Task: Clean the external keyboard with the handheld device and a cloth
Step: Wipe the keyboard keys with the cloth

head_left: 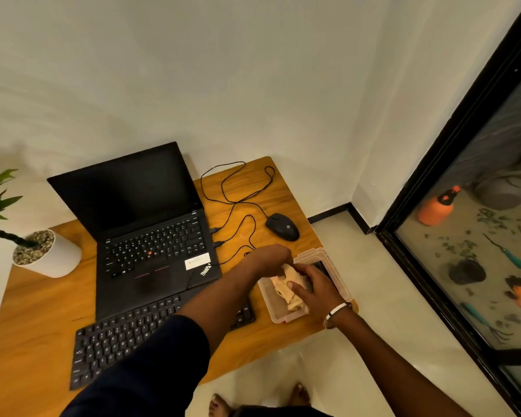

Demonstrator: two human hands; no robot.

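Observation:
The black external keyboard [118, 335] lies at the table's front edge, in front of the laptop; my left forearm crosses over its right part. At the table's right edge stands a clear plastic box [275, 314]. Both hands are in it. My right hand [315, 288] rests on a crumpled beige cloth [288, 288] inside the box, thumb pressed on it. My left hand [271, 255] reaches in at the box's far end, its fingers hidden behind the cloth. A dark object [319, 266] lies in the box under my right hand; I cannot tell what it is.
An open black laptop [151, 236] stands on the wooden table [42, 311], with a wired black mouse [282, 226] and looped cables [238, 188] to its right. A potted plant in a white pot [50, 255] sits at the left. A glass door [478, 236] is at the right.

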